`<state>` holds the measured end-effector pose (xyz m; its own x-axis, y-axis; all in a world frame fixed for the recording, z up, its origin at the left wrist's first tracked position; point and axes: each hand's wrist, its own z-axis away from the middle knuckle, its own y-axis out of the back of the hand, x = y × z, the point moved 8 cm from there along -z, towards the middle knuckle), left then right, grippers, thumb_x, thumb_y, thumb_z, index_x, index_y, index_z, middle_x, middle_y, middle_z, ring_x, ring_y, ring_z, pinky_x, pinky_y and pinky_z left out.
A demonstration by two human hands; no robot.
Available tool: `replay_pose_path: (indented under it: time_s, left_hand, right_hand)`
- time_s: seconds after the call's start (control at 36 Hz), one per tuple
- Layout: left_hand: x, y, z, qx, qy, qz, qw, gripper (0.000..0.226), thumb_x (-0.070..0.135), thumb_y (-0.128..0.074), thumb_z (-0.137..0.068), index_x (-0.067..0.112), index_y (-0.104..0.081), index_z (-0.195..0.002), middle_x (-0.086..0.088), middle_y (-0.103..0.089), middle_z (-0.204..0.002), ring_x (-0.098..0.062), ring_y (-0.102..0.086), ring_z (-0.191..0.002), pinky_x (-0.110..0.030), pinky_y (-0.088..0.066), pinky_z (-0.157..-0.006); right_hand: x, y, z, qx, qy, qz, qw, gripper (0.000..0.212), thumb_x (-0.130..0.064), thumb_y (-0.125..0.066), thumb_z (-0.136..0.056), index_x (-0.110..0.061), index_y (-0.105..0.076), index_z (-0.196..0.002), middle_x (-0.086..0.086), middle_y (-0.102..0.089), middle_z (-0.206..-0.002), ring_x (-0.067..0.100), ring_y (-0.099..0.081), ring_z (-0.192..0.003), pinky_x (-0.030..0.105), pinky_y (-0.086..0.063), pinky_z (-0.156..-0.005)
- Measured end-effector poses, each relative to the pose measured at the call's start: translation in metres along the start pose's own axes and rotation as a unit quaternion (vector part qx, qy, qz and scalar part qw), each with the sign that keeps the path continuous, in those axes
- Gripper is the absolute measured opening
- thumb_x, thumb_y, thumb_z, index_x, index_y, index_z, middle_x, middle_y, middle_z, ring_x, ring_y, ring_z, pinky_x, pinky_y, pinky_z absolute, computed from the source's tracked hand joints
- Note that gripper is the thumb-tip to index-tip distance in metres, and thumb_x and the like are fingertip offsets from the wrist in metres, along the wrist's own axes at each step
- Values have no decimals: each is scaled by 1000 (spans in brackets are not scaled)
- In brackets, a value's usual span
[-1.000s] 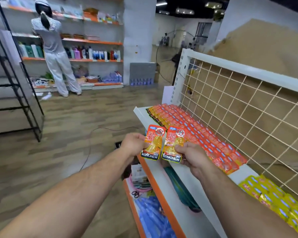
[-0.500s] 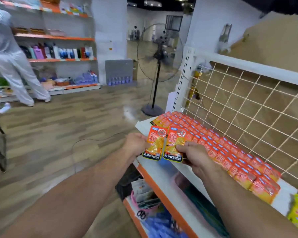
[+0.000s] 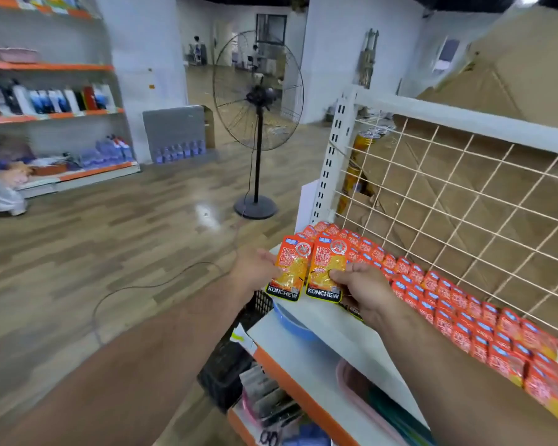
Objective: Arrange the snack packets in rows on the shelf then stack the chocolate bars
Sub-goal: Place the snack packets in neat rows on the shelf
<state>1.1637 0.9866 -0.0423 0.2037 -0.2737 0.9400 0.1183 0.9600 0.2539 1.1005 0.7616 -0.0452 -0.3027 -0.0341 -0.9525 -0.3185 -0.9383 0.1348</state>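
My left hand [image 3: 255, 268] pinches the left edge of an orange KONCHEW snack packet [image 3: 289, 268]. Right beside it, my right hand [image 3: 364, 289] pinches a second identical packet [image 3: 327, 268] by its lower right side. Both packets are held upright, side by side, over the near left end of the white shelf [image 3: 322, 346]. Rows of orange snack packets [image 3: 448, 304] lie overlapped along the shelf, from the far left corner toward the right, against the wire mesh back [image 3: 464, 201]. No chocolate bars are in view.
A black standing fan [image 3: 258, 101] stands on the wooden floor beyond the shelf, its cable trailing toward me. A black crate [image 3: 226, 371] and lower shelves with goods sit under my hands. A stocked wall shelf [image 3: 52, 114] runs along the left. Cardboard leans behind the mesh.
My view has swung right, so the fan has come into view and the person at the wall shelf has slid almost out of frame. Both hands still hold the two packets side by side.
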Motion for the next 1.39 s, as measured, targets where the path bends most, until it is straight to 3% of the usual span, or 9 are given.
replay_pose_path:
  time_s: [0.22, 0.36, 0.44, 0.56, 0.72, 0.94, 1.06, 1.17, 1.39]
  left_hand:
    - [4, 1, -66, -35, -6, -75, 997, 18, 0, -79, -70, 13, -69, -79, -7, -72, -89, -22, -64, -81, -33, -52, -74]
    - [9, -10, -91, -75, -29, -138, 987, 21, -1, -77, -75, 13, -63, -72, -2, -59, -69, -11, -51, -59, -22, -41, -53]
    - [10, -15, -106, -98, -59, -201, 973, 10, 2, -75, -77, 10, -68, -74, -2, -61, -71, -15, -56, -67, -23, -42, -53]
    - [6, -22, -119, -135, -83, -265, 951, 8, 5, -75, -76, 1, -68, -76, -13, -63, -79, -23, -55, -75, -40, -52, -69]
    - [7, -25, -127, -175, -114, -306, 929, 12, 11, -74, -82, 4, -73, -92, -12, -71, -94, -21, -61, -80, -30, -49, -71]
    - [14, -23, -122, -212, -176, -390, 879, 21, 29, -69, -81, 13, -71, -94, -3, -72, -97, -22, -67, -93, -31, -52, -77]
    - [14, -22, -121, -222, -195, -359, 885, 13, 26, -72, -81, 18, -62, -76, -5, -71, -91, -22, -67, -90, -28, -44, -66]
    - [12, -21, -122, -219, -194, -318, 902, 31, 17, -73, -81, 20, -50, -61, -8, -67, -84, -24, -64, -83, -29, -45, -67]
    - [14, -3, -139, -181, -200, -258, 928, 8, 24, -66, -85, 22, -60, -89, 2, -66, -96, -21, -61, -93, -32, -51, -82]
  right_hand:
    - [-10, -16, -35, 14, 4, 8, 1000, 37, -5, -73, -86, -18, -44, -67, 10, -43, -64, 17, -36, -45, 21, -31, -36]
    - [-6, -12, -43, 48, -10, 0, 999, 39, -2, -71, -87, -19, -42, -68, 11, -39, -67, 18, -35, -49, 19, -29, -38]
    - [-4, -12, -44, 77, -18, 1, 997, 42, -1, -71, -87, -19, -39, -66, 10, -40, -63, 17, -35, -46, 19, -30, -35]
    - [-3, -12, -39, 120, -23, 11, 992, 43, -2, -71, -87, -19, -38, -66, 8, -42, -59, 13, -37, -42, 21, -32, -36]
    - [1, -19, -29, 183, -25, -6, 983, 41, -4, -75, -83, -20, -41, -67, 9, -36, -59, 16, -30, -45, 24, -25, -42]
    - [14, -39, -8, 244, -50, -8, 969, 33, -4, -75, -83, -15, -49, -68, 3, -51, -55, 16, -45, -48, 23, -32, -44]
    - [16, -49, -5, 256, -60, 7, 965, 27, -2, -72, -85, -12, -52, -71, 8, -53, -57, 14, -42, -41, 24, -33, -43]
    - [14, -56, -8, 267, -74, 45, 960, 23, -5, -72, -86, -11, -54, -74, 9, -53, -60, 17, -42, -44, 27, -35, -45]
    - [9, -63, -22, 277, -96, 95, 952, 10, -6, -75, -83, -6, -66, -84, 9, -59, -69, 20, -47, -53, 27, -37, -50]
